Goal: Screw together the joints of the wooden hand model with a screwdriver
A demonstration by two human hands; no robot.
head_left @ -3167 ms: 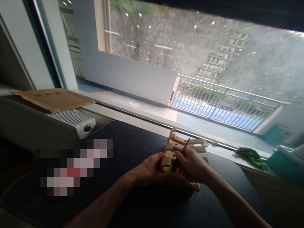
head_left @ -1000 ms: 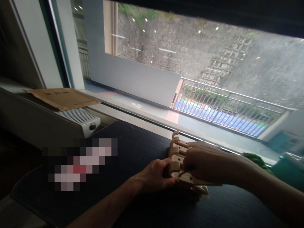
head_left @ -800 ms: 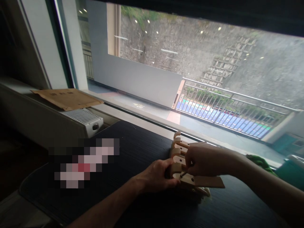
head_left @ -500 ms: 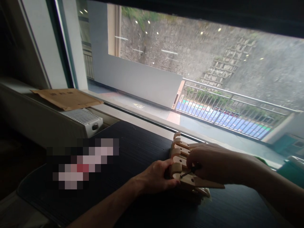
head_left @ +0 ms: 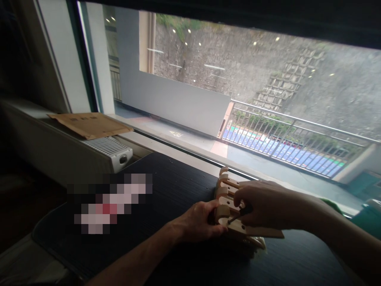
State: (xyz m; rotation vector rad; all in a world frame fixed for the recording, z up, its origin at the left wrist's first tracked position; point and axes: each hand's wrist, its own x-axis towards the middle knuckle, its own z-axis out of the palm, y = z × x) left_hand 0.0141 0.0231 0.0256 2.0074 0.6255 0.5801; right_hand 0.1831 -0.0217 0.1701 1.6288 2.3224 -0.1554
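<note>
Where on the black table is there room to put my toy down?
The black table is bare between the window ledge and the left hand, and between the left arm and right arm. It is crowded where the right hand and screwdriver meet the wooden hook rack.

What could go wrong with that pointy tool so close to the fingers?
The screwdriver in the right hand points toward the left hand; if it slips, it might poke those fingers. The stacked wooden pieces are steadied only by that hand and might shift under the push.
</note>
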